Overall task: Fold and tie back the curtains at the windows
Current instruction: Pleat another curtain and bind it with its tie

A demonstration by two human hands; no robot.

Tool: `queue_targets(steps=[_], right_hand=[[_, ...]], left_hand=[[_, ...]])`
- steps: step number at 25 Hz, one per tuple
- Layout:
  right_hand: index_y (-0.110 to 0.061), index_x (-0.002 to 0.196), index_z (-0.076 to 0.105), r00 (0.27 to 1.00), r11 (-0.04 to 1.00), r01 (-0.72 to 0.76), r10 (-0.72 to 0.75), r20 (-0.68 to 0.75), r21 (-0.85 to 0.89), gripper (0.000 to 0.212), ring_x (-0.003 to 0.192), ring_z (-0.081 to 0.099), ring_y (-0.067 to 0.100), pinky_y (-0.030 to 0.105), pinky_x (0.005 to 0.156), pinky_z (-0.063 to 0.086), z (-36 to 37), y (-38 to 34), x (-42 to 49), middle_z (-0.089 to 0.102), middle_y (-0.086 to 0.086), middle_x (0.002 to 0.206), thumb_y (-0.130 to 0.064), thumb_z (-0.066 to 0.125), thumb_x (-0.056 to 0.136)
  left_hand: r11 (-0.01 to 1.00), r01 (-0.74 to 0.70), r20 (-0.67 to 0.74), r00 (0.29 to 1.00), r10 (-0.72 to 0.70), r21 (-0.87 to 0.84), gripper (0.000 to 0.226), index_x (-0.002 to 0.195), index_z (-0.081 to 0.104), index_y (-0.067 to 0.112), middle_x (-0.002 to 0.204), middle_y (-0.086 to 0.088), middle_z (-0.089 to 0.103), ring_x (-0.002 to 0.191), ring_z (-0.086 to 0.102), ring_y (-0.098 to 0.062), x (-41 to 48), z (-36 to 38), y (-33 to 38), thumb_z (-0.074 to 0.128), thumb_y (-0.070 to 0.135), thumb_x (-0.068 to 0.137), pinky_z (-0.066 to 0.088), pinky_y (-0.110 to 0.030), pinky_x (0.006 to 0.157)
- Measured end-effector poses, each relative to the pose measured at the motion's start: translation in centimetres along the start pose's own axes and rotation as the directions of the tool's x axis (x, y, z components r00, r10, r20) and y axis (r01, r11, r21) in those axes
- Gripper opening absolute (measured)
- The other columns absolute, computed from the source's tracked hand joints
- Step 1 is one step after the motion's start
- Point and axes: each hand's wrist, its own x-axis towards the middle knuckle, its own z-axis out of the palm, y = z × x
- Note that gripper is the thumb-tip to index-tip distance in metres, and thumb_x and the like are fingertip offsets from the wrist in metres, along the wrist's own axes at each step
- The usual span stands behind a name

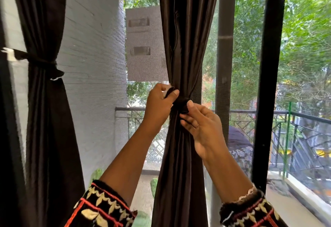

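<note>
The window frame [268,83] and its mesh screen fill the view, with a brick wall [89,65] to the left and a balcony railing [304,117] beyond; two dark curtains hang in front of the screen. The left curtain [44,110] is already gathered and cinched by its own band [41,61]; the middle curtain [184,47] is bunched into a narrow waist at hand height, where the tie-back [180,101] wraps round it. The left hand [159,103] has its fingers curled and pinches the loose end of the tie-back between thumb and forefinger, its pale underside showing; the right hand [204,128] is half closed, thumb on top and fingertips beneath, nipping the wrapped part against the folds. The fastening looks not yet made, so I judge this the closing step on this curtain. The risk lies in slack: if either pinch loosens before the end is fixed, the slippery cloth could spread and the pleats fall out; pulling the end unevenly could drag the tie-back downward or leave it crooked; a poorly pressed end may peel open later.
</note>
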Motion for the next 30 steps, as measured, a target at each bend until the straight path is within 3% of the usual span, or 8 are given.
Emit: queue_targets(steps=[3, 7, 10, 17, 23, 25, 27, 30], right_hand=[[-0.013, 0.067, 0.056, 0.999, 0.999, 0.027, -0.028, -0.027, -0.04, 0.018, 0.053, 0.055, 0.009, 0.017, 0.052, 0.049, 0.3, -0.5, 0.6, 0.059, -0.002, 0.057, -0.006, 0.065, 0.081], [-0.009, 0.073, 0.058, 1.0, 0.998, 0.005, -0.005, 0.011, -0.069, 0.014, 0.048, 0.059, 0.006, 0.017, 0.052, 0.052, -0.3, -1.1, 0.8, 0.061, -0.005, 0.051, 0.001, 0.063, 0.081], [-0.007, 0.071, 0.057, 1.0, 0.995, -0.007, 0.008, 0.01, -0.097, 0.016, 0.046, 0.059, 0.008, 0.017, 0.052, 0.053, -1.0, -1.4, 1.2, 0.059, -0.004, 0.047, 0.004, 0.06, 0.083], [-0.003, 0.07, 0.056, 0.996, 0.981, 0.043, -0.057, -0.074, -0.188, 0.017, 0.045, 0.056, 0.009, 0.015, 0.048, 0.051, -4.1, -2.0, 2.1, 0.057, 0.005, 0.058, 0.007, 0.058, 0.084], [-0.005, 0.086, 0.059, 0.994, 0.95, 0.095, -0.073, 0.085, -0.296, 0.007, 0.068, 0.059, 0.016, 0.026, 0.065, 0.053, -4.9, -0.9, 1.6, 0.06, 0.008, 0.079, -0.003, 0.064, 0.083], [-0.004, 0.096, 0.061, 0.99, 0.887, 0.137, -0.105, 0.096, -0.44, 0.024, 0.073, 0.061, 0.018, 0.033, 0.071, 0.052, -4.9, 0.2, 1.5, 0.064, 0.005, 0.081, -0.006, 0.073, 0.075], [-0.006, 0.095, 0.06, 0.989, 0.837, 0.146, -0.115, 0.091, -0.528, 0.029, 0.071, 0.059, 0.019, 0.04, 0.075, 0.052, -4.6, 1.3, 1.3, 0.061, 0.002, 0.074, -0.004, 0.077, 0.07], [-0.011, 0.082, 0.059, 0.987, 0.787, 0.155, -0.143, 0.068, -0.598, 0.023, 0.064, 0.052, 0.019, 0.046, 0.072, 0.05, -4.7, 2.2, 1.5, 0.051, -0.002, 0.062, -0.003, 0.076, 0.07]], left_hand=[[0.999, -0.013, -0.008, 1.0, 0.013, -0.05, 0.027, 0.069, 0.045, 0.021, 0.072, 0.004, 0.053, 0.07, 0.056, -0.012, -0.4, -0.4, 0.2, 0.064, 0.008, 0.083, 0.042, -0.021, 0.055], [0.983, -0.096, -0.1, 0.992, 0.081, -0.155, 0.019, 0.073, 0.054, 0.012, 0.071, -0.001, 0.06, 0.059, 0.062, -0.001, -1.2, -0.5, 0.0, 0.066, -0.002, 0.078, 0.049, -0.015, 0.047], [0.959, -0.216, -0.211, 0.962, 0.176, -0.186, 0.021, 0.07, 0.063, 0.013, 0.073, -0.009, 0.065, 0.072, 0.067, -0.02, -2.0, 0.1, -0.8, 0.068, -0.006, 0.075, 0.055, -0.021, 0.056], [0.92, -0.209, -0.382, 0.921, 0.072, -0.331, 0.029, 0.061, 0.057, 0.012, 0.059, 0.009, 0.068, 0.062, 0.067, -0.009, -1.1, -0.6, -1.7, 0.064, -0.012, 0.076, 0.057, -0.024, 0.056], [0.969, -0.215, -0.307, 0.937, 0.169, -0.121, 0.022, 0.069, 0.055, 0.015, 0.068, 0.008, 0.058, 0.073, 0.062, -0.022, -3.0, 1.0, -3.2, 0.065, -0.001, 0.081, 0.058, -0.041, 0.063], [0.978, -0.208, -0.312, 0.931, 0.188, -0.031, 0.022, 0.067, 0.055, 0.021, 0.065, 0.012, 0.059, 0.073, 0.063, -0.022, -3.4, 1.4, -4.0, 0.067, 0.006, 0.078, 0.057, -0.045, 0.069], [0.987, -0.159, -0.332, 0.93, 0.156, 0.018, 0.029, 0.064, 0.054, 0.025, 0.065, 0.01, 0.06, 0.072, 0.062, -0.017, -4.4, 2.2, -4.5, 0.068, 0.004, 0.077, 0.054, -0.042, 0.073], [0.995, -0.096, -0.335, 0.937, 0.1, 0.026, 0.037, 0.061, 0.052, 0.025, 0.063, 0.009, 0.059, 0.064, 0.057, 0.0, -6.2, 3.3, -5.0, 0.068, -0.005, 0.076, 0.048, -0.022, 0.068]])
